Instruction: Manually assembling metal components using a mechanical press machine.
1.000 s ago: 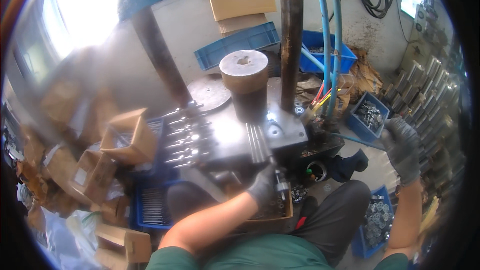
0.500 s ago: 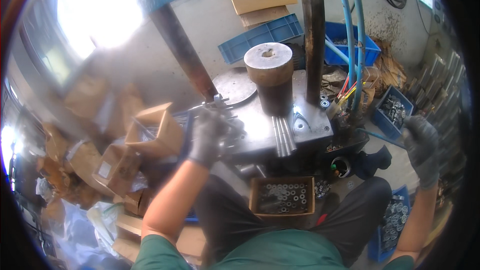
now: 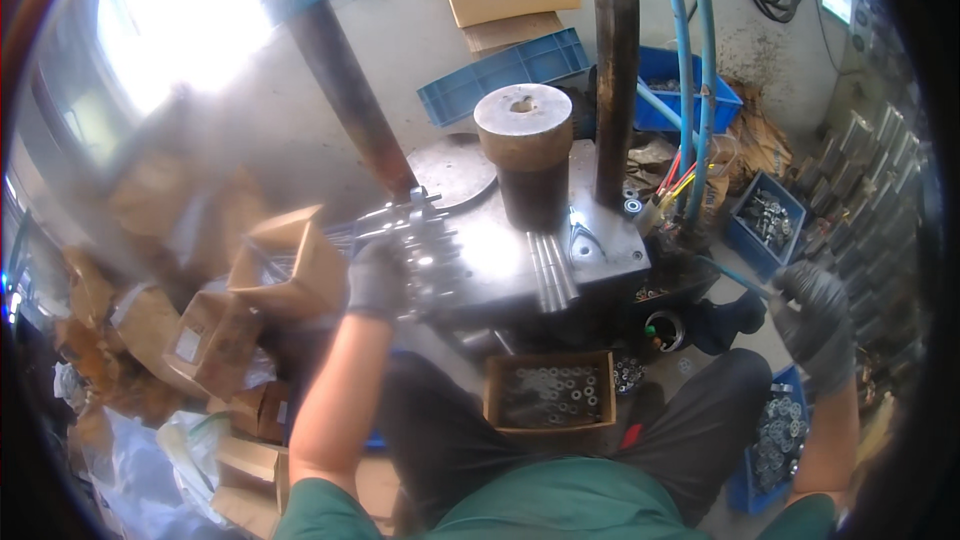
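My left hand (image 3: pixel 378 278), in a dark grey glove, is at the left end of the steel press bed (image 3: pixel 470 285). It is beside several shiny metal shafts with collars (image 3: pixel 425 230); blur hides its fingers and whether it grips one. At the right, above a blue bin of metal rings (image 3: pixel 785 430), my right hand (image 3: pixel 818 325) is raised with curled fingers. A small pale spot shows at its fingertips, too unclear to name. A thick round steel block (image 3: pixel 525 130) stands on the bed. Several slim metal rods (image 3: pixel 550 270) lie at its front edge, near pliers (image 3: pixel 585 232).
A cardboard box of small rings (image 3: pixel 550 390) sits between my knees. Open cartons (image 3: pixel 290 260) crowd the left. Dark press columns (image 3: pixel 614 70) rise behind the bed. Another blue bin (image 3: pixel 768 225) holds metal parts, and stacked metal bars (image 3: pixel 870 200) stand far right.
My left hand has drawn back toward the left, showing more of the collared shafts. My right hand has come slightly lower and inward. The whole view has shifted a little.
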The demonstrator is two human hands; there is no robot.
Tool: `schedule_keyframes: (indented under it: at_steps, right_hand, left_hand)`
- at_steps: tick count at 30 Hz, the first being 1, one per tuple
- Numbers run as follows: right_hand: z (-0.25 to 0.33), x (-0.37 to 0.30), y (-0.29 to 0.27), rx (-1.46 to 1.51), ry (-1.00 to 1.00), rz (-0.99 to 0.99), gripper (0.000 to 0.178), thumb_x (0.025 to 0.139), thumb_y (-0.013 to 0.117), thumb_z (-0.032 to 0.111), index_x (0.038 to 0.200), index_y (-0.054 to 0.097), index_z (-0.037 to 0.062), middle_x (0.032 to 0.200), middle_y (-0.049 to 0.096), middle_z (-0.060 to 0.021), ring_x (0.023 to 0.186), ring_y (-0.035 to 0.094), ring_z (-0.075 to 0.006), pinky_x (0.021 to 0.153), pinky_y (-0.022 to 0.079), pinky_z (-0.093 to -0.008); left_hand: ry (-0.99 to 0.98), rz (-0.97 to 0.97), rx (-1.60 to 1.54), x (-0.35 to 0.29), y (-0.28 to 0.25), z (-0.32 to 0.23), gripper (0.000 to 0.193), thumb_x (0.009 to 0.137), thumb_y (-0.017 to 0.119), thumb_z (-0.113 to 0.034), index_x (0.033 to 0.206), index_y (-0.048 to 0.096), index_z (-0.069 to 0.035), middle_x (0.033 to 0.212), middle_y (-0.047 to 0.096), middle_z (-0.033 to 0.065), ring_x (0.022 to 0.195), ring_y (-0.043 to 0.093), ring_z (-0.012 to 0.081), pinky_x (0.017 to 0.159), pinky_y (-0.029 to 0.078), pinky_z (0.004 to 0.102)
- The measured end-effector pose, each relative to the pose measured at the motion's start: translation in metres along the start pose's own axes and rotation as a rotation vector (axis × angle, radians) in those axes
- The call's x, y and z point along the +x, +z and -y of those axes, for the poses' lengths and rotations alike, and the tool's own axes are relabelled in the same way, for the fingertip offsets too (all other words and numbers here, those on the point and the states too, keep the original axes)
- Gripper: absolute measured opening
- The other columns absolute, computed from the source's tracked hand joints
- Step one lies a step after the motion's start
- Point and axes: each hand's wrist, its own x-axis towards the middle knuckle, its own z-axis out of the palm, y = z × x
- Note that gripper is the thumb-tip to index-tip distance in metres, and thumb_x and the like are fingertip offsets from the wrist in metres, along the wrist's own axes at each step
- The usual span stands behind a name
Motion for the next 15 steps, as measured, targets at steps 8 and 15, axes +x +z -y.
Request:
schedule_keyframes:
  at_steps: [8, 15]
  right_hand:
    - [0.028, 0.001, 0.009, -0.178, -0.123, 0.004, 0.033, 0.075, 0.078, 0.002, 0.107, 0.069, 0.0012, 0.097, 0.069, -0.0192, 0.090, 0.067, -0.0409, 0.081, 0.054, -0.0479]
    - [0.091, 0.015, 0.107, 0.147, -0.577, 0.814, 0.025, 0.086, 0.072, 0.023, 0.105, 0.067, 0.0078, 0.096, 0.069, -0.0128, 0.090, 0.068, -0.0329, 0.081, 0.054, -0.0452]
  left_hand:
    - [0.254, 0.412, 0.601, -0.023, 0.027, 0.080, 0.028, 0.099, 0.065, -0.016, 0.124, 0.065, -0.002, 0.098, 0.068, 0.0079, 0.086, 0.068, 0.0172, 0.076, 0.056, 0.0315]
    - [0.621, 0.438, 1.588, 0.038, -0.006, 0.132, 0.037, 0.098, 0.067, -0.032, 0.123, 0.068, -0.005, 0.119, 0.067, 0.0219, 0.112, 0.067, 0.0396, 0.101, 0.052, 0.0452]
